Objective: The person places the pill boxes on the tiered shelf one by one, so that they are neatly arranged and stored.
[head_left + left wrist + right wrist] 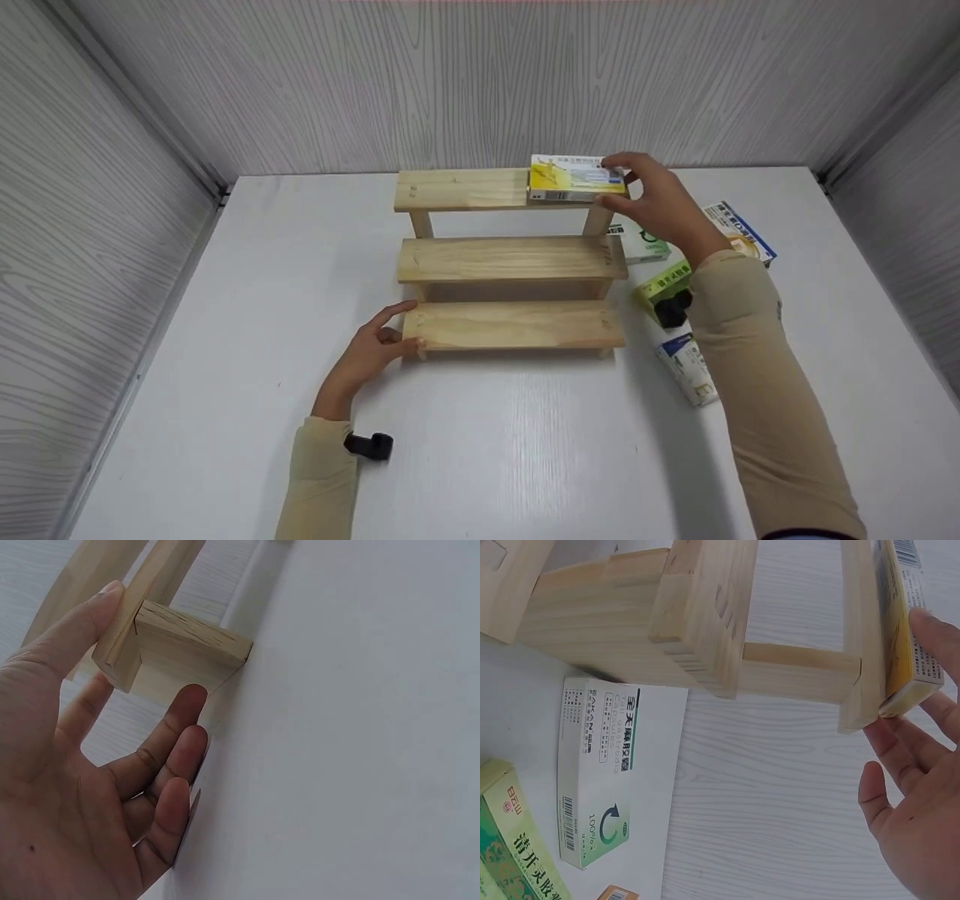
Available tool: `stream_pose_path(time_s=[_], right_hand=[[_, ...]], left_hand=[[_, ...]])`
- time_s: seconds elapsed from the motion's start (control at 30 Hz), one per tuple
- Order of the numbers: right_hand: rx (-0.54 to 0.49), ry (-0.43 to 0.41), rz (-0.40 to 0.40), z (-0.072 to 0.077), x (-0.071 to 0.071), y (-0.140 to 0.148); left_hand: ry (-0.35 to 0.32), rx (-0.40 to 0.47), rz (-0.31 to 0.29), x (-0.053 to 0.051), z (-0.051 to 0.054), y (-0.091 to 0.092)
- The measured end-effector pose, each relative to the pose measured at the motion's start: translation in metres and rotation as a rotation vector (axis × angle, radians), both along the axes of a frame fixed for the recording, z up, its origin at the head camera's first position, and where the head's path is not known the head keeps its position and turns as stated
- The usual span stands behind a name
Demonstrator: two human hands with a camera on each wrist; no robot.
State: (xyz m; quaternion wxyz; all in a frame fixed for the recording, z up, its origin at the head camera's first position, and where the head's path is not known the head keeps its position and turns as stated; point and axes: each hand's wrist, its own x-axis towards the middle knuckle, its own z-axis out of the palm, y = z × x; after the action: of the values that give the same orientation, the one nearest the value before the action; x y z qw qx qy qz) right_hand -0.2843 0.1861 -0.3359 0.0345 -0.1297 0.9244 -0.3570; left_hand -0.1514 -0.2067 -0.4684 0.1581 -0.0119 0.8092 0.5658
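Wooden rack (510,259) with a yellow-and-white box (574,180) at the right end of its top step
At far left, the left hand (367,356) has its grip clamped on the lowest step's left end, forefinger at the back edge and thumb at the front, the other fingers off the wood; the rack stands on a white tabletop (480,450), its three steps rising toward the back; farther right, the right hand (660,202) has its grip clamped on the yellow-and-white box, thumb in front, fingers behind; on the tabletop beside the rack lie a white-and-green box (637,244), a green box (664,280), a blue-ended white box (688,373) and, rightmost, a blue-edged white box (742,231)
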Motion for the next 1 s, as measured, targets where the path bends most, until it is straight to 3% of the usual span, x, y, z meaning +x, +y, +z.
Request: stream_pose_path(time_s=[0.1, 0.23, 1.0], right_hand=[[-0.013, 0.009, 0.012, -0.001, 0.0, -0.002], [-0.021, 0.018, 0.025, -0.003, -0.001, -0.003], [-0.009, -0.01, 0.05, -0.001, -0.002, 0.0]], left_hand=[[0.006, 0.007, 0.003, -0.005, -0.013, -0.003], [0.023, -0.003, 0.008, -0.005, -0.018, -0.004], [0.037, -0.045, 0.027, -0.004, -0.019, -0.001]])
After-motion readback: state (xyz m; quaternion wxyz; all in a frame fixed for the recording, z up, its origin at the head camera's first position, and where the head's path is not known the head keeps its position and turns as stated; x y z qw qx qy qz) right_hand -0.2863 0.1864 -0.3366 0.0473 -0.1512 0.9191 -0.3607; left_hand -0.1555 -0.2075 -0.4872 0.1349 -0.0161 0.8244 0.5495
